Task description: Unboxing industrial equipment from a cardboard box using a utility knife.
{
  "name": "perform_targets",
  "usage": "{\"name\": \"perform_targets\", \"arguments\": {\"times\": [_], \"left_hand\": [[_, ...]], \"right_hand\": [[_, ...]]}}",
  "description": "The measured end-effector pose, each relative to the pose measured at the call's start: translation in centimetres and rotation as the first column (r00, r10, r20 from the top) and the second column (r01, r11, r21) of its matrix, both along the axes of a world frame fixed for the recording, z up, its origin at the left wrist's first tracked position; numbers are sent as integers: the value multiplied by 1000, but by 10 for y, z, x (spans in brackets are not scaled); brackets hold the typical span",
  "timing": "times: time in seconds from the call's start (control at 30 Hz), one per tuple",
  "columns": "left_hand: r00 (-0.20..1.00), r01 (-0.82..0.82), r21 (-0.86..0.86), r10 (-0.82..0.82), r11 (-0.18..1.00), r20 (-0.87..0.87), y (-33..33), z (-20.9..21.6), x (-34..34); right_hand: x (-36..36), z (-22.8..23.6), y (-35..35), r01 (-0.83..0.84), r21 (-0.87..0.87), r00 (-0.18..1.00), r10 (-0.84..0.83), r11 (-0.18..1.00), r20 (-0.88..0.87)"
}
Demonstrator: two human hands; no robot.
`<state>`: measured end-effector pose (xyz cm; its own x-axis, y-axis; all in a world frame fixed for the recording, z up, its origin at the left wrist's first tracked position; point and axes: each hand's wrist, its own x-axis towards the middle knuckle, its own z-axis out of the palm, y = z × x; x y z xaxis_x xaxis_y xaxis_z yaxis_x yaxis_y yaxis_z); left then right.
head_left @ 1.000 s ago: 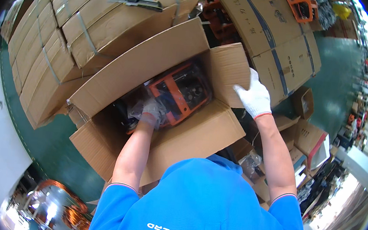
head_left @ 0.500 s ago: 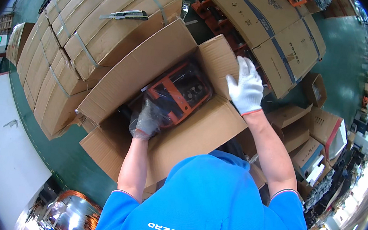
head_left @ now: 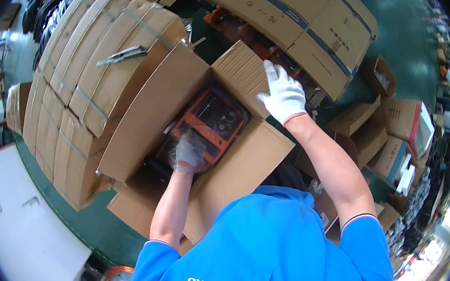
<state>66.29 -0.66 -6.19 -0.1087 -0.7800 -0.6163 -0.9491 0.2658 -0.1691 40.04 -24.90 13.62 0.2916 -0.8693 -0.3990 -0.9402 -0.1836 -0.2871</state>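
An opened cardboard box (head_left: 148,113) holds an orange and black machine (head_left: 217,119) with round parts showing under what looks like clear plastic film. My left hand (head_left: 188,153), in a white glove, reaches into the box over the machine's near end. Crumpled clear plastic covers that hand, and its fingers are blurred, so their grip does not show. At the box's far right flap (head_left: 240,73), my gloved right hand (head_left: 284,94) has its fingers spread and holds nothing. It is against or just beside the flap's edge.
Strapped cartons (head_left: 77,86) stand stacked on the left, with a utility knife (head_left: 122,55) lying on top. Large flat cartons (head_left: 302,28) lie beyond the box, above orange metal parts (head_left: 236,29). Opened boxes (head_left: 366,128) sit to the right. A white cabinet (head_left: 25,218) is at lower left.
The view has shifted, and the box and machine appear turned in it. My left hand stays over the machine under the plastic. My right hand remains spread by the flap.
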Motion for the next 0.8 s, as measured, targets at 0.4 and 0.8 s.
{"name": "perform_targets", "arguments": {"times": [0.4,0.8], "left_hand": [[752,-498,339,592,798,-290,-49,131,-27],[-758,-608,760,452,-229,-470,-33,298,-43]], "right_hand": [[-37,-39,34,10,28,1000,-10,1000,3],[-51,-69,51,-77,-285,963,145,956,227]]}}
